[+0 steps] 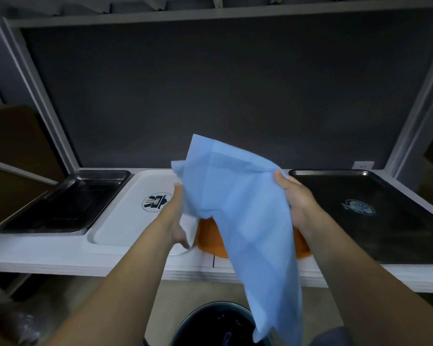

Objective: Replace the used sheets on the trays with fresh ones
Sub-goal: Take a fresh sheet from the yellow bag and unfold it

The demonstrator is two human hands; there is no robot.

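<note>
Now, blue sheet (240,201): held in the air straight above the orange tray (210,242), touching neither tray nor bench (60,260).
Long axis: slanted, from a peak above the orange tray's far side down past its near right corner. The tail hangs below the bench edge, over the rim of the bin (205,325) that stands on the floor nearer than the tray.
Right hand (295,198): above the orange tray's right edge, palm turned left. Its fingers (280,178) are curled round a bunched upper edge of the sheet.
Left hand (176,213): above the orange tray's left edge, forearm reaching forward. It seems to pinch the sheet's left edge, but the cloth hides most of that grip.
Nearer hand: both sit level on the sheet, one on each side, so neither leads.
Orange tray: mostly covered from view, with only its near rim showing under the sheet.
Other trays: the white tray (125,208) lies just left of the orange one and the steel tray (60,208) further left. The black tray (385,221) lies to the right. All three are bare of sheets.
Coming move: it probably turns on that slant. The sheet goes either level onto the orange tray directly below or down into the bin. Whether it is fresh or used cannot be told.
</note>
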